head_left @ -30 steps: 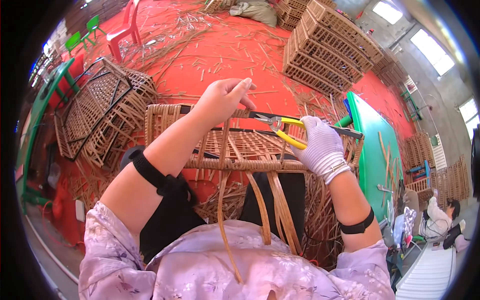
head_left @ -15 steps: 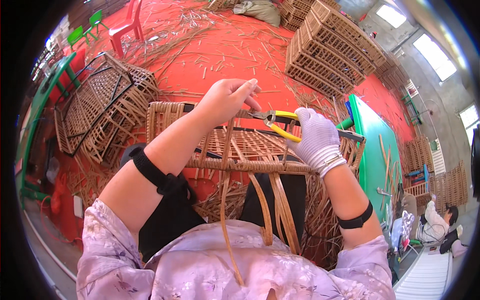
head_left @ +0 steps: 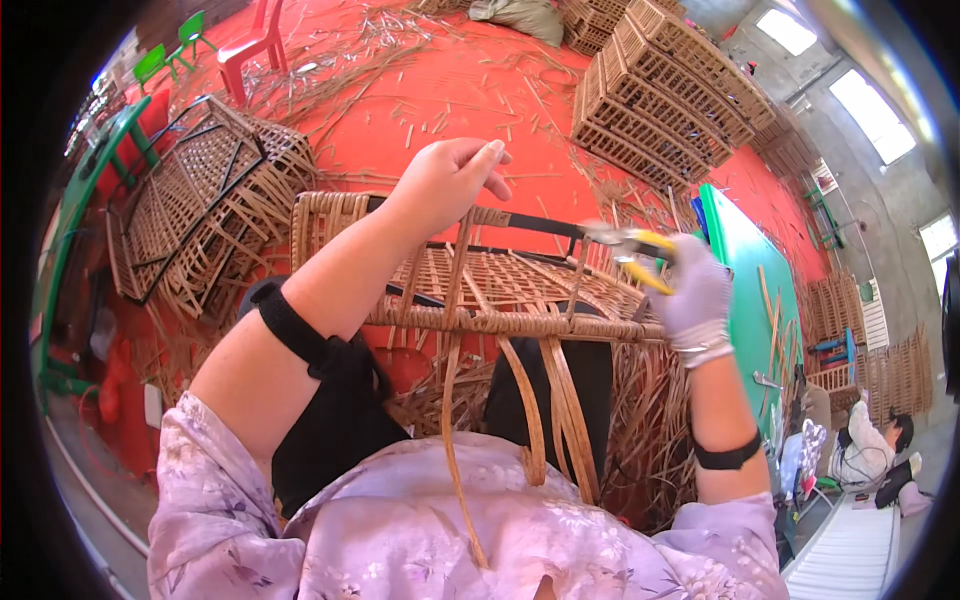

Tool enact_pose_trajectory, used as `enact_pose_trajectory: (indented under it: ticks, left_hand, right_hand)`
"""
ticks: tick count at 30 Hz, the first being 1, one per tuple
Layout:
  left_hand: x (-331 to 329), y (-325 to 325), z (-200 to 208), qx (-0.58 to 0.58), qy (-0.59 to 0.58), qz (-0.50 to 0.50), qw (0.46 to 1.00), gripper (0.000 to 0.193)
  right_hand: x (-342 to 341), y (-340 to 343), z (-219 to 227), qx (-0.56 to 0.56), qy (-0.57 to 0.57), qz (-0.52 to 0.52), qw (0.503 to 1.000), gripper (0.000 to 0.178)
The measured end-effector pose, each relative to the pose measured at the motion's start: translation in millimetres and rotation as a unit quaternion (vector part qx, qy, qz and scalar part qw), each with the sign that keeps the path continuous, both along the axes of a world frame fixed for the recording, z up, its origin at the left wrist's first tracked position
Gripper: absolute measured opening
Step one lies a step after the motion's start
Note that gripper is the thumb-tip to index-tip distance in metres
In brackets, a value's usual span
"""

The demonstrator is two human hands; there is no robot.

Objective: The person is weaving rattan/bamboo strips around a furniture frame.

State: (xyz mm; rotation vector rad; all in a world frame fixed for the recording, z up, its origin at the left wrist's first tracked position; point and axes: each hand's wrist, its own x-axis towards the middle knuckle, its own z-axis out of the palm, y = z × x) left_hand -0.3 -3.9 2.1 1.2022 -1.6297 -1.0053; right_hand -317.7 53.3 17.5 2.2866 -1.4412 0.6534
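A partly woven brown rattan basket with a black metal frame lies across my lap, loose strips hanging from its near edge. My bare left hand is just above the far rim, left of the middle. Its fingers are curled together, and whatever they may hold is hidden. On the right, my right hand wears a pale knitted glove and grips a pair of yellow-handled cutting pliers. Motion blurs the pliers, whose jaws point left over a bare black stretch of the far rim.
At left lies another woven piece on a black frame. A green table stands close on the right, with stacked rattan crates beyond. Cut strips litter the red floor. Another person sits far right.
My right hand has swung right with the pliers, away from the middle of the far rim. My left hand has lifted slightly off the rim, up and left.
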Motion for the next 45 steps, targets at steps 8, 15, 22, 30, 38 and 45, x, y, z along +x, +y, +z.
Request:
enact_pose_trajectory:
  ticks: [8, 15, 22, 30, 38, 45]
  left_hand:
    - [-2.9, -2.8, -3.7, -0.036, -0.107, -0.013, 0.994, 0.036]
    - [-6.6, -10.0, -10.1, -0.065, -0.159, -0.023, 0.985, 0.034]
    - [-7.5, -8.3, -12.1, -0.075, -0.31, -0.033, 0.947, 0.037]
    - [-12.2, -3.2, -5.3, 0.026, -0.271, -0.041, 0.961, 0.039]
    - [-6.9, 0.9, -7.7, -0.058, -0.301, -0.026, 0.952, 0.037]
    - [-7.2, 0.9, -5.7, -0.016, -0.244, -0.041, 0.969, 0.039]
  right_hand:
    - [-251.0, 67.5, -19.6, 0.109, -0.033, -0.467, 0.877, 0.072]
    - [-329.3, 116.3, -81.3, 0.271, -0.072, -0.554, 0.784, 0.081]
    - [-224.2, 66.8, -47.2, 0.093, 0.057, -0.391, 0.914, 0.061]
    - [62.2, 55.5, 9.8, 0.123, 0.005, 0.253, 0.96, 0.034]
    - [143.6, 60.2, -54.9, 0.253, 0.083, 0.303, 0.915, 0.027]
    - [119.4, 56.7, -68.9, 0.273, -0.244, 0.222, 0.904, 0.022]
